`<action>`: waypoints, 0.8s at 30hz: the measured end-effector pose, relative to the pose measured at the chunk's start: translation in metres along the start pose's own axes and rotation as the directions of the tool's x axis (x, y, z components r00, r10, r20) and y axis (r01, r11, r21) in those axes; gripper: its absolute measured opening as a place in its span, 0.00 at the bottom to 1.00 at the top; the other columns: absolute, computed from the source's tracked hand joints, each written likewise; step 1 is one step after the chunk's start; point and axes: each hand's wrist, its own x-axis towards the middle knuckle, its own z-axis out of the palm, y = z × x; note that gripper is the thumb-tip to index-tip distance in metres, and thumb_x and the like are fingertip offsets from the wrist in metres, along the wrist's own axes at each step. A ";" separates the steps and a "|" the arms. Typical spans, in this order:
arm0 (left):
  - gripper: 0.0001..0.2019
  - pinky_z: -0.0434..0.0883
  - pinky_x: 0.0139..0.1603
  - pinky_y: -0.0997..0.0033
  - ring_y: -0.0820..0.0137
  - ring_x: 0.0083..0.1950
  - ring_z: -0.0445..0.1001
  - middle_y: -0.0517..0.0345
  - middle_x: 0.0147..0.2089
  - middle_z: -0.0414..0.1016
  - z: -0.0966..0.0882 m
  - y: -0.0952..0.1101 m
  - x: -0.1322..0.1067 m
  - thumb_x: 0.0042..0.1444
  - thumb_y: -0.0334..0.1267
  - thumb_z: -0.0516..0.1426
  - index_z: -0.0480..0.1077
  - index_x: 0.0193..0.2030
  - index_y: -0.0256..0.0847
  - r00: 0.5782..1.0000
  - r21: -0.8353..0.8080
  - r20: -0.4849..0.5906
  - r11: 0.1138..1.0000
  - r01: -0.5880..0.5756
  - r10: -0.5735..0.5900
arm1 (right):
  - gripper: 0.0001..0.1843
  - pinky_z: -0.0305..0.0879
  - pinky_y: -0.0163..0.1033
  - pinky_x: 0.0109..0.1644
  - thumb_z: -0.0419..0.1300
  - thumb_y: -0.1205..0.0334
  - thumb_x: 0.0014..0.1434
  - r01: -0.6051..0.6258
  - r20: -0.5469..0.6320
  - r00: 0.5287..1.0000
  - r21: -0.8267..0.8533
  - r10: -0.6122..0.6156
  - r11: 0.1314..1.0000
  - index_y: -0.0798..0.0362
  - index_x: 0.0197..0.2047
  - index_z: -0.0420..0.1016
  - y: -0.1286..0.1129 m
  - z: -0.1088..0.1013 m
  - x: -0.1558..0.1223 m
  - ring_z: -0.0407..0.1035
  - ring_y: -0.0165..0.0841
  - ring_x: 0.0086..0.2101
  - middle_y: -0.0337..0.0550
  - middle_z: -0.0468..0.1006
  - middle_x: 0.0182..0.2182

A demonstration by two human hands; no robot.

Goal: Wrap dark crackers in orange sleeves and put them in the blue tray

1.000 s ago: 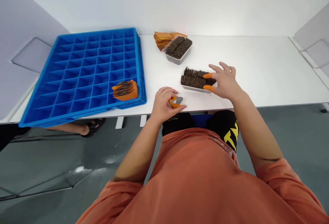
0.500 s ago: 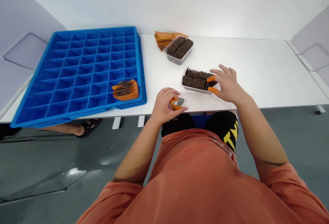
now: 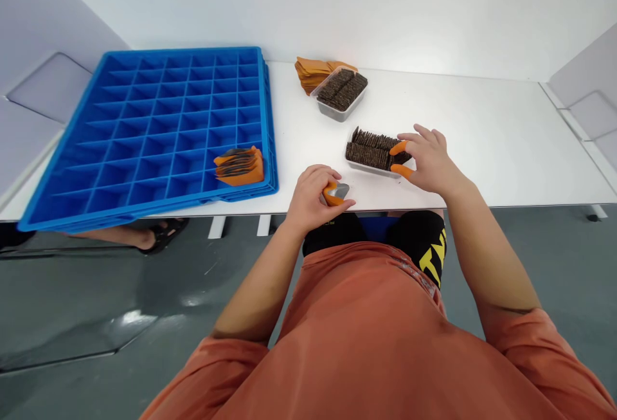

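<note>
My left hand [image 3: 313,198], near the table's front edge, is closed around a small orange pouch [image 3: 333,200]. The pouch's mouth gapes to the right and shows a silvery grey inside. To the right, my right hand [image 3: 427,157] wears orange finger covers on its thumb and forefinger. Those two fingers are apart at the right end of a clear plastic box [image 3: 371,168]. Rows of thin dark brown pieces [image 3: 369,150] stand on edge in that box. Whether the fingertips touch any pieces, I cannot tell.
A blue divided tray [image 3: 193,195] lies on the left of the white table [image 3: 482,137], its front left corner past the edge. Several orange pouches [image 3: 240,168] stand in one compartment. Behind are a second filled box [image 3: 336,111] and flat orange pouches [image 3: 313,74].
The view has shifted slightly, so the table things appear a little further right. Both hands keep almost the same place and pose.
</note>
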 end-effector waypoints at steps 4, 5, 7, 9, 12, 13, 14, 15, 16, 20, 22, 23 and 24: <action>0.21 0.72 0.60 0.52 0.58 0.56 0.76 0.53 0.47 0.81 0.000 -0.001 0.000 0.51 0.53 0.70 0.66 0.37 0.45 1.000 -0.009 -0.003 1.000 -0.019 0.019 | 0.12 0.40 0.74 0.73 0.62 0.58 0.61 0.009 0.003 1.000 -0.010 -0.009 1.000 0.44 0.49 0.78 0.004 -0.005 0.000 0.51 0.57 0.72 0.45 0.73 0.65; 0.20 0.72 0.60 0.52 0.58 0.56 0.76 0.54 0.47 0.81 0.000 -0.001 -0.001 0.51 0.53 0.70 0.66 0.37 0.45 1.000 -0.010 -0.004 1.000 -0.023 0.023 | 0.11 0.40 0.75 0.72 0.63 0.58 0.60 0.012 0.002 1.000 -0.016 -0.012 1.000 0.45 0.47 0.78 0.005 -0.007 0.001 0.52 0.57 0.71 0.45 0.74 0.64; 0.20 0.73 0.60 0.52 0.58 0.56 0.76 0.54 0.47 0.81 0.001 -0.001 -0.001 0.52 0.52 0.70 0.67 0.38 0.45 0.999 -0.006 -0.013 0.999 -0.032 0.032 | 0.10 0.41 0.76 0.71 0.62 0.61 0.58 0.018 -0.003 1.000 -0.042 -0.018 0.999 0.45 0.44 0.79 0.008 -0.009 0.001 0.54 0.58 0.70 0.45 0.76 0.61; 0.19 0.73 0.60 0.52 0.57 0.56 0.76 0.53 0.47 0.81 0.002 -0.001 -0.001 0.53 0.51 0.69 0.67 0.39 0.45 0.999 0.005 -0.025 0.999 -0.038 0.038 | 0.12 0.40 0.76 0.72 0.61 0.65 0.55 0.024 -0.014 1.000 -0.084 -0.025 0.996 0.46 0.42 0.79 0.009 -0.009 0.002 0.56 0.58 0.69 0.45 0.77 0.59; 0.18 0.73 0.60 0.52 0.57 0.56 0.76 0.53 0.47 0.81 0.002 -0.001 -0.002 0.53 0.50 0.69 0.67 0.39 0.45 0.999 0.019 -0.028 0.999 -0.036 0.036 | 0.15 0.41 0.74 0.72 0.61 0.68 0.53 0.021 -0.052 0.998 -0.122 -0.027 0.992 0.47 0.44 0.80 0.009 -0.008 0.003 0.56 0.57 0.69 0.47 0.77 0.60; 0.18 0.73 0.60 0.52 0.57 0.55 0.76 0.53 0.47 0.81 0.002 -0.001 -0.002 0.53 0.50 0.69 0.67 0.39 0.45 0.999 0.021 -0.027 0.999 -0.035 0.035 | 0.15 0.43 0.74 0.72 0.61 0.67 0.54 0.018 -0.067 0.997 -0.120 -0.026 0.993 0.47 0.45 0.80 0.009 -0.007 0.002 0.57 0.57 0.69 0.47 0.77 0.60; 0.18 0.73 0.60 0.52 0.57 0.55 0.76 0.53 0.47 0.81 0.002 -0.001 -0.002 0.53 0.50 0.69 0.67 0.39 0.45 0.999 0.021 -0.028 0.999 -0.037 0.037 | 0.15 0.44 0.73 0.72 0.62 0.65 0.55 0.014 -0.081 0.996 -0.116 -0.024 0.993 0.47 0.46 0.80 0.010 -0.006 0.002 0.57 0.56 0.69 0.47 0.77 0.60; 0.18 0.73 0.59 0.52 0.57 0.55 0.76 0.53 0.46 0.81 0.002 -0.001 -0.001 0.53 0.50 0.69 0.67 0.39 0.45 0.999 0.021 -0.029 0.999 -0.040 0.041 | 0.14 0.45 0.73 0.72 0.62 0.63 0.55 0.012 -0.093 0.995 -0.113 -0.022 0.994 0.46 0.45 0.80 0.011 -0.005 0.002 0.58 0.57 0.69 0.47 0.77 0.60; 0.18 0.73 0.59 0.53 0.57 0.55 0.76 0.53 0.46 0.81 0.002 -0.001 -0.001 0.53 0.50 0.69 0.67 0.39 0.45 0.999 0.021 -0.031 0.999 -0.043 0.043 | 0.12 0.46 0.74 0.71 0.63 0.61 0.56 0.009 -0.102 0.995 -0.112 -0.020 0.994 0.46 0.44 0.80 0.011 -0.005 0.002 0.58 0.57 0.68 0.48 0.78 0.60; 0.17 0.73 0.58 0.53 0.58 0.54 0.76 0.53 0.46 0.80 0.002 0.000 -0.001 0.54 0.49 0.68 0.67 0.40 0.45 0.999 0.033 -0.027 0.999 -0.029 0.030 | 0.06 0.50 0.74 0.70 0.62 0.58 0.58 -0.018 -0.139 0.990 -0.119 0.001 0.993 0.48 0.32 0.79 0.013 -0.001 -0.001 0.62 0.58 0.66 0.47 0.80 0.57; 0.17 0.72 0.58 0.53 0.58 0.53 0.76 0.53 0.46 0.80 0.002 0.000 -0.001 0.54 0.49 0.68 0.67 0.39 0.45 1.000 0.036 -0.022 0.999 -0.013 0.014 | 0.07 0.43 0.77 0.72 0.61 0.60 0.57 -0.030 -0.173 0.985 -0.125 0.008 0.992 0.49 0.29 0.78 0.011 0.003 -0.003 0.62 0.57 0.66 0.45 0.81 0.55; 0.17 0.72 0.58 0.53 0.58 0.53 0.76 0.53 0.46 0.80 0.002 0.001 -0.001 0.54 0.49 0.68 0.67 0.39 0.45 1.000 0.037 -0.018 0.999 -0.004 0.004 | 0.07 0.37 0.78 0.73 0.61 0.60 0.57 -0.037 -0.196 0.981 -0.130 0.010 0.991 0.49 0.28 0.78 0.009 0.005 -0.004 0.61 0.57 0.67 0.44 0.81 0.54; 0.17 0.72 0.59 0.53 0.58 0.53 0.76 0.53 0.46 0.80 0.002 0.001 0.000 0.53 0.49 0.68 0.67 0.39 0.45 1.000 0.038 -0.014 0.999 0.006 -0.006 | 0.06 0.31 0.79 0.74 0.61 0.61 0.56 -0.045 -0.223 0.975 -0.134 0.014 0.990 0.49 0.28 0.77 0.007 0.006 -0.005 0.60 0.56 0.67 0.44 0.82 0.53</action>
